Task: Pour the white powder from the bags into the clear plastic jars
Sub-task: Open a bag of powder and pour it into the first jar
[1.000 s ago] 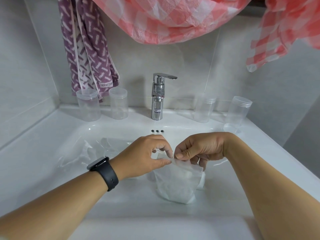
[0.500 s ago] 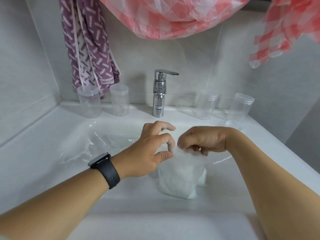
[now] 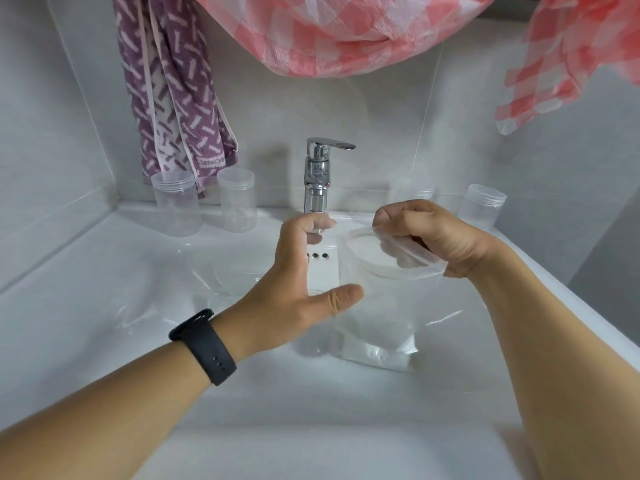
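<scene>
The clear plastic bag of white powder point(image 3: 377, 306) stands in the white sink basin point(image 3: 104, 289), right of centre, its mouth open. The right hand point(image 3: 433, 237) pinches the bag's rim; the left hand point(image 3: 298, 285) hovers beside it, fingers spread, holding nothing. Clear plastic jars point(image 3: 176, 206) along the back edge appear unfilled; pouring is judged not yet begun. One far-right jar is largely hidden behind the right hand; other transparent bags in the basin are hard to make out.

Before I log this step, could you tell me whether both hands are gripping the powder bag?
No, only the right hand pinches the bag by its rim; the left hand is open beside it.
</scene>
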A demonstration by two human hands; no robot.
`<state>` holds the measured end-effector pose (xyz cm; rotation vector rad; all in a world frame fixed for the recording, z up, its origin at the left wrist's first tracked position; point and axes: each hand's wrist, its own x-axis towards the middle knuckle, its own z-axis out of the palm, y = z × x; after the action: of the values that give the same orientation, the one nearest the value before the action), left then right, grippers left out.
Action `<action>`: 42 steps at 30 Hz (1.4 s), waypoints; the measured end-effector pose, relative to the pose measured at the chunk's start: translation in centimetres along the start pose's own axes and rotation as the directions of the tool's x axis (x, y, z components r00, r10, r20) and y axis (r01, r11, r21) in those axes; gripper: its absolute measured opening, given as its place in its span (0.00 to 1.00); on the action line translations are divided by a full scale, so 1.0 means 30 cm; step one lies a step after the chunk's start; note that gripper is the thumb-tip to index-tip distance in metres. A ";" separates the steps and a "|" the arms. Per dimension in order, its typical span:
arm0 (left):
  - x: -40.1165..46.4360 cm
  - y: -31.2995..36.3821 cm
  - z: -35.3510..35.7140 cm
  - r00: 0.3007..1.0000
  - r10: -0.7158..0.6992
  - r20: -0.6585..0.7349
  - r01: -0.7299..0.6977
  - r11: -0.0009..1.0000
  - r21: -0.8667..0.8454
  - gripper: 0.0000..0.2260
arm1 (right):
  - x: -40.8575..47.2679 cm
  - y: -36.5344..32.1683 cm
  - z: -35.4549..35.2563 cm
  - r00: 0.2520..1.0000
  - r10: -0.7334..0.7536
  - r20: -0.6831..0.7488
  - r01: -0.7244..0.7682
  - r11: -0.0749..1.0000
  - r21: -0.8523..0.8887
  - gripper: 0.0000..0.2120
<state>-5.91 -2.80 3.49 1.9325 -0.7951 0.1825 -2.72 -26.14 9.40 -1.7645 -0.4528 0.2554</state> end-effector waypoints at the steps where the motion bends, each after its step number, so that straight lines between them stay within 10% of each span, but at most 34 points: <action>1: 0.002 -0.011 -0.001 0.997 -0.066 0.052 0.065 0.998 0.018 0.37 | -0.004 -0.008 0.000 1.000 -0.007 0.002 0.007 1.000 0.023 0.15; 9: -0.011 -0.010 -0.001 0.923 -0.183 0.337 0.061 0.937 0.343 0.42 | -0.011 -0.053 0.023 0.981 -0.119 0.154 0.032 0.881 0.473 0.04; 16: -0.011 -0.040 0.022 0.909 -0.217 0.356 0.138 0.962 0.234 0.22 | 0.008 -0.031 0.027 0.997 -0.057 0.049 0.036 0.934 0.356 0.02; 20: 0.007 -0.072 0.021 0.951 -0.214 0.223 0.217 0.976 0.010 0.16 | 0.047 -0.044 0.023 0.973 -0.050 -0.224 0.138 0.906 0.400 0.11; 25: 0.031 -0.088 0.001 0.942 -0.308 -0.130 0.273 0.934 -0.231 0.16 | 0.068 0.036 0.088 0.702 0.134 -0.699 0.138 0.938 0.318 0.10; 32: 0.058 -0.021 0.062 0.883 -0.386 -0.267 0.282 0.891 -0.356 0.18 | 0.031 0.139 0.318 0.983 0.158 -0.089 -0.082 0.822 0.563 0.27; 37: 0.087 0.039 0.090 0.958 -0.283 -0.052 0.262 0.932 -0.252 0.16 | 0.025 0.137 0.243 0.969 0.167 -0.180 0.001 0.730 0.684 0.32; 42: 0.167 0.013 -0.010 0.877 -0.240 -0.416 0.088 0.932 -0.351 0.25 | 0.022 0.165 0.133 0.860 0.200 -0.469 0.073 0.862 0.502 0.25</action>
<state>-2.22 -4.92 6.16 1.5486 -0.3169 0.3612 -2.94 -23.26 3.70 -1.2531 0.0683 -0.0544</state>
